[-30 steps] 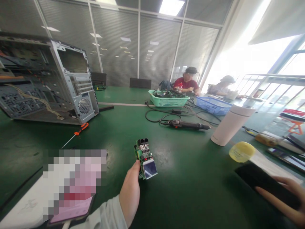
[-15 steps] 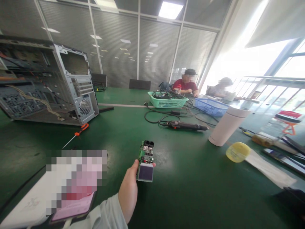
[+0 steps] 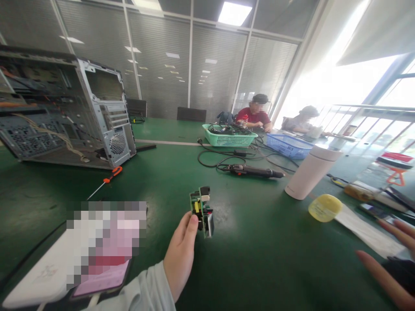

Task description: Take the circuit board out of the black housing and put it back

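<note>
A small green circuit board [image 3: 201,211] with a little screen and black connectors is held upright above the table, its side edge facing me. My left hand [image 3: 182,246] grips it by its left side, thumb toward me. At the right edge of the view my right hand [image 3: 385,263] shows only in part, its fingers spread apart, near a black object [image 3: 400,272] and a white strip [image 3: 366,229]. Nothing shows between those fingers.
Left: open computer case [image 3: 113,121], orange screwdriver [image 3: 112,173], white box [image 3: 42,276], pink-screened phone [image 3: 103,276]. Beyond the board: green basket [image 3: 230,139], black corded tool [image 3: 256,171], blue basket [image 3: 288,147], pale bottle [image 3: 311,172], yellow container [image 3: 325,208]. Two people sit at the far right.
The circuit board has been turned, so its screen now faces right instead of toward me. My right hand has come into view at the right edge.
</note>
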The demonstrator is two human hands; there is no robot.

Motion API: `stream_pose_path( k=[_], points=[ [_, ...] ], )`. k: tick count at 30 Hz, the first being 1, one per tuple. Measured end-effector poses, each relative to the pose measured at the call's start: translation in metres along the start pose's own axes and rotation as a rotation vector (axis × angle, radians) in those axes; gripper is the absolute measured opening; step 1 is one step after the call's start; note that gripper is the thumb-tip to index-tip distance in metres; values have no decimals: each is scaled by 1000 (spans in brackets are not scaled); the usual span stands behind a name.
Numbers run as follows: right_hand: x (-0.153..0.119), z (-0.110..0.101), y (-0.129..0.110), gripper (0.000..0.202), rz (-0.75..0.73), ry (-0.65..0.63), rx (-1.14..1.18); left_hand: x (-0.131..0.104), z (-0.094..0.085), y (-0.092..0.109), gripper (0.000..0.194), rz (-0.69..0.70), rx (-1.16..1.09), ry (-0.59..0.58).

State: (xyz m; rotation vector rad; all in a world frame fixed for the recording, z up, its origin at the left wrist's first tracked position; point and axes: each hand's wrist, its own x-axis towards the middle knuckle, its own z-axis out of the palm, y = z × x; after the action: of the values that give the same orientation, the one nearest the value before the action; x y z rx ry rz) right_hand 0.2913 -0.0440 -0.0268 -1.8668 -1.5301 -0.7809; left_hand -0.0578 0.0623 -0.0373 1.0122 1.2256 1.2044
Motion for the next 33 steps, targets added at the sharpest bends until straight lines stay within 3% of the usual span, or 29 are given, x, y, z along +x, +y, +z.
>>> stream_pose_path(
  k=[2, 4, 8, 12, 18, 25, 29, 33],
  points=[
    [4, 6, -27, 61, -173, 21, 21, 0, 1, 0, 43, 89, 18, -69],
    [7, 9, -66, 55, -330, -36, 84, 1, 2, 0, 36, 153, 15, -147],
    [14, 10, -140, 42, -573, -65, 211, 0, 3, -1, 27, 171, 84, -231],
    [22, 20, -176, 41, -718, -134, 284, -5, 3, 0, 28, 222, 203, -290],
    [25, 43, -181, 44, -716, -198, 468, -9, 2, -2, 31, 380, 352, -310],
    [24, 43, -178, 51, -722, -236, 569, -13, 1, -4, 40, 425, 378, -308],
    [24, 42, -177, 37, -714, -167, 572, -14, 0, -11, 59, 458, 391, -328],
    [24, 39, -169, 25, -741, -66, 512, -12, -1, -18, 85, 390, 505, -333]
  ],
)
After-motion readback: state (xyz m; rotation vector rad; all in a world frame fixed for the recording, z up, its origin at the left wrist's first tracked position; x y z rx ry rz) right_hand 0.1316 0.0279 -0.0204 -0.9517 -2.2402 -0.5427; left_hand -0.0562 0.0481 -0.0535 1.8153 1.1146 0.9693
